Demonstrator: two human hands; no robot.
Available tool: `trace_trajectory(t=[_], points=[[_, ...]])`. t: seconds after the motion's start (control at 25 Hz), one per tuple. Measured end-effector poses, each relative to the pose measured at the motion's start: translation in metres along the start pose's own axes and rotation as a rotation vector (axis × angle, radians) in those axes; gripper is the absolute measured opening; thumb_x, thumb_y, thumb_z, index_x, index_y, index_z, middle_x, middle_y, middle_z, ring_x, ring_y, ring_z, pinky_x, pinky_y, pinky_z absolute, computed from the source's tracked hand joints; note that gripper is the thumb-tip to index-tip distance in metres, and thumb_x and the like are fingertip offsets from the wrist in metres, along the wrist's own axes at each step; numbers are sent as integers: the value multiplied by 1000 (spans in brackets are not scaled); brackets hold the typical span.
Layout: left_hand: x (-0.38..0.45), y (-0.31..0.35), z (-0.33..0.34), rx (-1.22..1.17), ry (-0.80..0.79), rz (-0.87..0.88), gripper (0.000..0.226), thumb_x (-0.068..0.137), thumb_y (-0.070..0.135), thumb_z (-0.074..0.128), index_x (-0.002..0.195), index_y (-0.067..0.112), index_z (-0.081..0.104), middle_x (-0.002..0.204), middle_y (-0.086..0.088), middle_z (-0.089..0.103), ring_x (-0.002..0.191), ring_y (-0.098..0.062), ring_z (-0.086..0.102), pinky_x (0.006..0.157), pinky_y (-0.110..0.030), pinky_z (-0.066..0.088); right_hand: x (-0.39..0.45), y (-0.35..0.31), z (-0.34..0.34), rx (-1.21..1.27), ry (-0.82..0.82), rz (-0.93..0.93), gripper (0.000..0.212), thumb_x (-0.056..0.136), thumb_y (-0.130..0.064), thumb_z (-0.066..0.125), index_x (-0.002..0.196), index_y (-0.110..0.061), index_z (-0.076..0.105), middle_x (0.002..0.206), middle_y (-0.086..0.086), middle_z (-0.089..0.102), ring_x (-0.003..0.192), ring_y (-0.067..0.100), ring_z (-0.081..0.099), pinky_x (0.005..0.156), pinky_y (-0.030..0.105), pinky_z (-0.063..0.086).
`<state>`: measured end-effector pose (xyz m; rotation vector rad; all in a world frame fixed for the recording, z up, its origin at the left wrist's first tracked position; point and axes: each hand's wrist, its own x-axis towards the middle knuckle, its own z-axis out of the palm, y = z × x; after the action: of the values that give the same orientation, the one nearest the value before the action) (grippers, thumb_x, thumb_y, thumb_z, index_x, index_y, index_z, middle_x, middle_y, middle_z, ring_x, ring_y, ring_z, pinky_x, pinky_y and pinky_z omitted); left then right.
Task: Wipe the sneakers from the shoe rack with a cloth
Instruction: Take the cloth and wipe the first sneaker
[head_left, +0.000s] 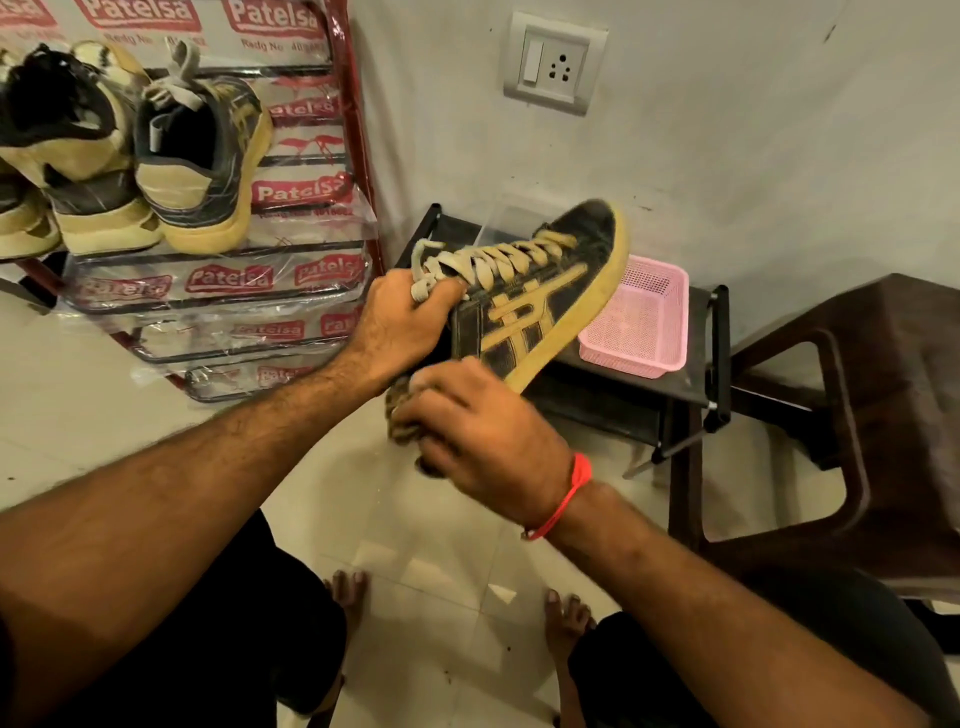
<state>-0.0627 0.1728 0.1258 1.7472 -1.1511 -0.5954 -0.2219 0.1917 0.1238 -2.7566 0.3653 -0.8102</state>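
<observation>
A black sneaker (540, 291) with yellow stripes, pale laces and a yellow sole is held in the air, toe pointing up and to the right. My left hand (400, 322) grips it at the collar by the laces. My right hand (478, 436), with a red thread on the wrist, holds a brownish cloth (402, 410) bunched in its fingers against the heel end of the sneaker. The matching sneaker (202, 161) stands on the red shoe rack (358, 171) at the upper left, heel towards me.
Other shoes (67, 145) share the rack's shelf; its lower shelves are wrapped in printed plastic. A pink mesh basket (639, 322) sits on a low black stand (717, 353) behind the sneaker. A brown plastic chair (872, 395) is at the right. My bare feet rest on tiled floor.
</observation>
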Motion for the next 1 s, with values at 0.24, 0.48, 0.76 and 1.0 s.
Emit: trace_trajectory(t=[0.24,0.48,0.76,1.0], points=[[2,6,-16,-212,52,-154,24,97,27,58,81,13,69,73,-5,71,66,-17,69,55,-30,53,-9,108,-76,-177,493,529,18,79,-4,63,95,-7,69,96,8,66,94,25,62,88,42,50],[-2,16,-16,-299,-44,-358,23,93,43,63,99,23,53,93,4,60,83,-11,60,65,-29,44,-8,97,-75,233,690,686,17,91,-22,70,104,-19,60,100,-4,64,97,9,63,88,31,54],[-1,16,-12,-321,-62,-340,21,95,36,60,84,21,70,67,10,70,59,0,65,56,-21,47,5,55,-61,180,594,419,20,91,-6,68,111,-6,63,110,6,60,107,19,56,95,33,48],[1,16,-15,-393,-33,-512,27,90,38,62,105,16,68,85,-1,73,78,-19,71,57,-26,52,-1,40,-36,74,-208,358,60,87,-40,69,142,-27,50,147,9,30,133,29,34,114,42,32]])
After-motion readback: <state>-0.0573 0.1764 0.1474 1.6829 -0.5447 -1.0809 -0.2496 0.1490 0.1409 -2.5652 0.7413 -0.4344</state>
